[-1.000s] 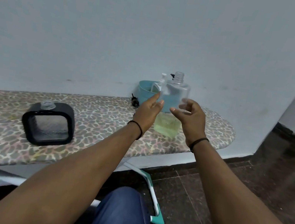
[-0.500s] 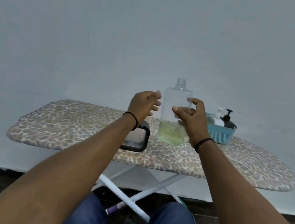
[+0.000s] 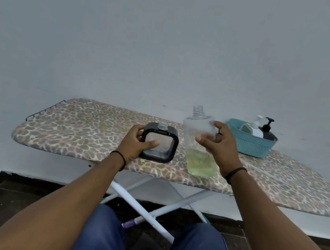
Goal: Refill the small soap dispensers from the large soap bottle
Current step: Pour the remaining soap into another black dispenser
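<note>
Your left hand [image 3: 137, 142] grips the square black-framed clear dispenser [image 3: 159, 143] standing on the leopard-print ironing board [image 3: 84, 131]. Just right, your right hand [image 3: 219, 147] holds the tall clear uncapped bottle of yellow-green soap [image 3: 200, 146], upright on the board.

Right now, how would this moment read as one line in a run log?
left hand: grips square dispenser | right hand: holds large soap bottle, uncapped, upright on board | pouring: not yet

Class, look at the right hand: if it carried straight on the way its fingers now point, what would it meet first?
The right hand points left, fingers already around the large bottle, so it meets that at once. Past it stands the square dispenser, though depth is unclear.
</note>
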